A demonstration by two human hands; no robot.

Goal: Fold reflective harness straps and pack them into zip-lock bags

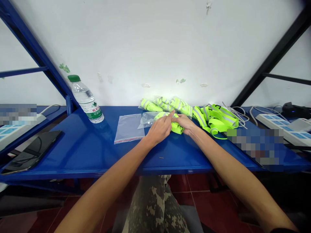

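Note:
My left hand [159, 128] and my right hand [184, 123] meet over a folded neon-yellow reflective strap [178, 128] near the middle of the blue table. A clear plastic bag [147, 119] sticks out to the left of it, and part of the strap seems to lie inside. The right fingers curl around the strap's right side; the left fingers press together on its near side. Behind my hands lie several bagged reflective straps [167, 104]. Loose reflective straps [216, 118] spread to the right. Flat to the left rests a stack of zip bags [129, 127].
A water bottle [88, 102] with a green cap stands at the back left. Phones lie at the left [34, 150] and right. Power strips [286, 127] and white cables [239, 116] flank the blue table [97, 155]. A white wall rises behind.

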